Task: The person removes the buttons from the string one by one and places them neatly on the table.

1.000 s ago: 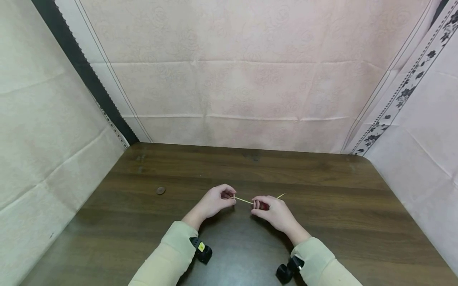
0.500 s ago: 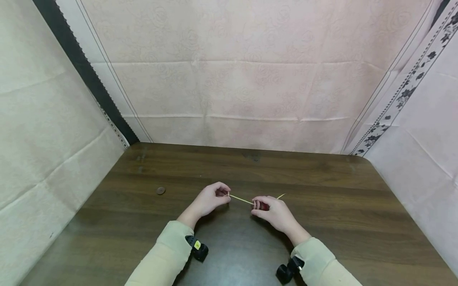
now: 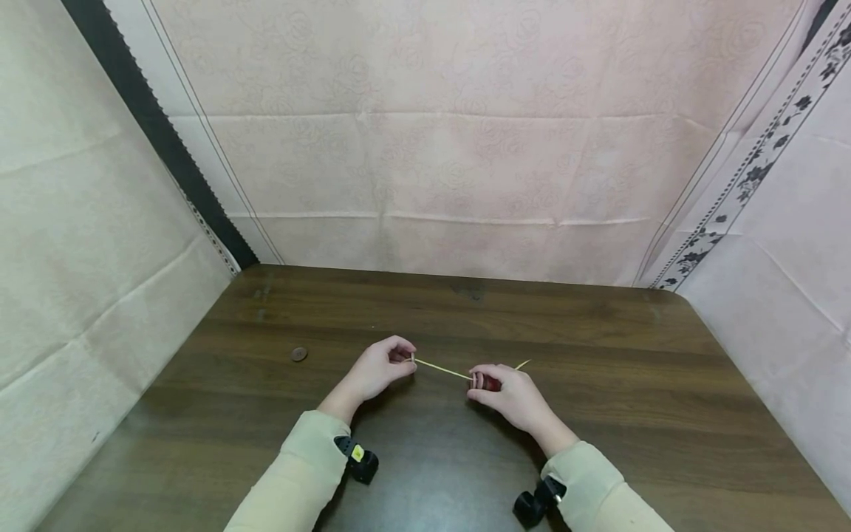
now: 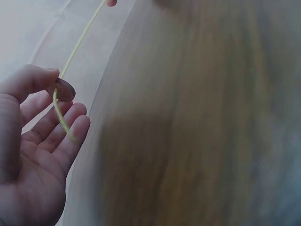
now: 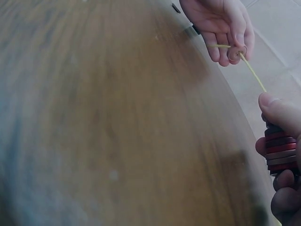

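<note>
My left hand (image 3: 375, 367) pinches a round brown button (image 4: 67, 91) between thumb and fingertips. A yellow string (image 3: 442, 368) passes through this button, and its short loose end hangs over the fingers in the left wrist view. From the button the string runs taut to my right hand (image 3: 515, 399). That hand grips a stack of red, brown and dark buttons (image 5: 282, 151) threaded on the same string; fingers cover part of the stack. The string's other end sticks out behind the right hand in the head view.
One loose brown button (image 3: 299, 355) lies flat on the wooden table (image 3: 598, 355), left of the left hand. Pale patterned cloth (image 3: 452, 162) hangs behind the table and at both sides. Each sleeve carries a black wrist camera (image 3: 363, 465).
My left hand has drawn away to the left with its button, so more string shows between the hands. The right hand has stayed in place with its stack.
</note>
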`<state>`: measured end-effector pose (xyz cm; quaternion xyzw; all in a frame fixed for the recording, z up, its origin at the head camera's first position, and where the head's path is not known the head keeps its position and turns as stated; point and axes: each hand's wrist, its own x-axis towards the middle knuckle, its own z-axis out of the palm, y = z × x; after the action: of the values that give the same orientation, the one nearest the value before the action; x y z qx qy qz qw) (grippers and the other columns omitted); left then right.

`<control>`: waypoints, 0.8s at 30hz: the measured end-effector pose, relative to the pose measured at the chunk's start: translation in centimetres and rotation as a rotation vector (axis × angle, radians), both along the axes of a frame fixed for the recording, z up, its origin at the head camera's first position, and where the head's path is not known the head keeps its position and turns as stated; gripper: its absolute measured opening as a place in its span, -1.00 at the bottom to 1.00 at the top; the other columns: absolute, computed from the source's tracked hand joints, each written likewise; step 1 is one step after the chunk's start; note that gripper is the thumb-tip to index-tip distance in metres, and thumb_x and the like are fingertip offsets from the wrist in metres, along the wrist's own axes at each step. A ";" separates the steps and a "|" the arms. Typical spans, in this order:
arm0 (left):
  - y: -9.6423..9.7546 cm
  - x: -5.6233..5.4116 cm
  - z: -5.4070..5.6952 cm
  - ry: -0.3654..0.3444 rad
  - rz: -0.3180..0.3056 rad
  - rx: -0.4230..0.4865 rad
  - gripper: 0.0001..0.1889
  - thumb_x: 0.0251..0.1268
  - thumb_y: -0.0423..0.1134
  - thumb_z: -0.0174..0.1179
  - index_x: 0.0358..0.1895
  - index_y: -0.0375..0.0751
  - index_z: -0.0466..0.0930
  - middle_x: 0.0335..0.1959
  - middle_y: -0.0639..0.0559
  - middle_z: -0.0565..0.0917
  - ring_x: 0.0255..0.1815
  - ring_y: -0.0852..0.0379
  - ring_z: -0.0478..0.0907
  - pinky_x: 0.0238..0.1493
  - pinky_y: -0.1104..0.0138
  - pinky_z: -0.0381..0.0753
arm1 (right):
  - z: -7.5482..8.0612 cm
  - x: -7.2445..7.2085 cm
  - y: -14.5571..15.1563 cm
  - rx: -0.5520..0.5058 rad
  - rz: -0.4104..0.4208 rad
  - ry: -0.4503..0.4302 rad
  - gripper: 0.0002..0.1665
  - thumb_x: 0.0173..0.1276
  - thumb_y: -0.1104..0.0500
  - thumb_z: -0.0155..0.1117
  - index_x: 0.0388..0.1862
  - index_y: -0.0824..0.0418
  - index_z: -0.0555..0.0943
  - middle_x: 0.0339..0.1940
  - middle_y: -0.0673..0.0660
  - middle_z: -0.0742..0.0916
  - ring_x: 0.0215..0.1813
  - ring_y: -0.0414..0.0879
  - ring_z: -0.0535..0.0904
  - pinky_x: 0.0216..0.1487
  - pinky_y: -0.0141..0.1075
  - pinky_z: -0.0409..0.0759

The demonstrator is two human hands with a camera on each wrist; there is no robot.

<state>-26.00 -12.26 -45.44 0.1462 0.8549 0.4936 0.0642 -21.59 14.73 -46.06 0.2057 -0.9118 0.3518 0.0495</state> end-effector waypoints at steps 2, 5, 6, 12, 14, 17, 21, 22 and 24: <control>-0.3 0.0 0.0 0.006 0.026 -0.004 -0.74 0.16 -0.23 0.30 -0.08 -0.15 0.58 -0.23 0.11 0.59 -0.16 0.14 0.52 -0.07 0.18 0.49 | 0.0 0.0 0.0 0.005 -0.001 -0.003 -0.81 0.15 0.04 0.41 -0.25 -0.03 0.63 -0.45 -0.16 0.54 -0.37 -0.22 0.41 -0.34 -0.34 0.40; -0.6 -0.1 0.0 0.013 0.053 -0.008 -0.75 0.16 -0.23 0.29 -0.08 -0.13 0.58 -0.23 0.12 0.60 -0.15 0.15 0.52 -0.06 0.18 0.49 | 0.1 -0.1 0.0 0.007 -0.004 -0.012 -0.81 0.15 0.04 0.41 -0.25 -0.05 0.62 -0.45 -0.17 0.54 -0.37 -0.22 0.42 -0.33 -0.34 0.40; -0.7 -0.1 0.0 0.013 0.058 -0.009 -0.75 0.17 -0.24 0.29 -0.08 -0.13 0.58 -0.22 0.12 0.60 -0.15 0.15 0.52 -0.06 0.18 0.49 | 0.1 0.0 0.0 0.007 -0.006 -0.016 -0.81 0.15 0.04 0.41 -0.25 -0.05 0.62 -0.45 -0.17 0.54 -0.37 -0.22 0.42 -0.33 -0.34 0.40; -1.0 0.0 -0.1 0.000 0.079 0.000 -0.75 0.17 -0.23 0.29 -0.08 -0.14 0.57 -0.22 0.11 0.60 -0.15 0.15 0.53 -0.06 0.19 0.50 | 0.2 0.0 0.0 -0.002 -0.003 -0.029 -0.84 0.16 0.04 0.40 -0.29 -0.06 0.61 -0.47 -0.17 0.53 -0.37 -0.22 0.43 -0.34 -0.34 0.41; -1.1 0.0 -0.3 0.005 0.084 0.005 -0.75 0.17 -0.24 0.29 -0.09 -0.14 0.57 -0.22 0.11 0.60 -0.15 0.15 0.53 -0.07 0.19 0.51 | 0.2 0.0 0.1 -0.006 -0.003 -0.030 -0.84 0.16 0.04 0.40 -0.29 -0.06 0.61 -0.46 -0.18 0.54 -0.37 -0.22 0.43 -0.33 -0.34 0.41; -1.3 -0.1 -0.4 0.018 0.087 0.007 -0.76 0.16 -0.25 0.30 -0.10 -0.15 0.57 -0.23 0.11 0.61 -0.16 0.15 0.53 -0.07 0.19 0.51 | 0.2 0.0 0.1 -0.011 -0.003 -0.031 -0.83 0.16 0.04 0.40 -0.28 -0.06 0.61 -0.46 -0.18 0.54 -0.37 -0.22 0.43 -0.33 -0.34 0.41; -1.6 -0.1 -0.4 0.024 0.093 0.005 -0.76 0.15 -0.25 0.30 -0.11 -0.14 0.58 -0.22 0.10 0.61 -0.16 0.14 0.53 -0.08 0.19 0.51 | 0.1 0.0 0.2 -0.011 -0.007 -0.036 -0.82 0.16 0.03 0.40 -0.25 -0.05 0.62 -0.44 -0.17 0.55 -0.36 -0.21 0.43 -0.31 -0.34 0.42; -1.8 -0.1 -0.3 0.022 0.093 0.006 -0.76 0.15 -0.25 0.30 -0.10 -0.14 0.58 -0.22 0.10 0.61 -0.16 0.14 0.53 -0.08 0.19 0.51 | 0.1 0.0 0.2 -0.009 -0.010 -0.034 -0.81 0.16 0.02 0.40 -0.24 -0.05 0.63 -0.43 -0.17 0.55 -0.36 -0.22 0.43 -0.31 -0.34 0.42; -2.0 -0.1 -0.4 0.020 0.092 0.006 -0.75 0.15 -0.24 0.30 -0.09 -0.14 0.58 -0.22 0.09 0.61 -0.16 0.13 0.53 -0.08 0.19 0.51 | 0.1 0.1 0.3 -0.008 -0.013 -0.022 -0.79 0.15 0.02 0.40 -0.22 -0.04 0.64 -0.42 -0.17 0.56 -0.35 -0.22 0.43 -0.30 -0.33 0.42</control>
<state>-26.14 -14.26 -45.79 0.1120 0.8598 0.4972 0.0327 -21.52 15.03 -46.01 0.1957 -0.9122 0.3575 0.0424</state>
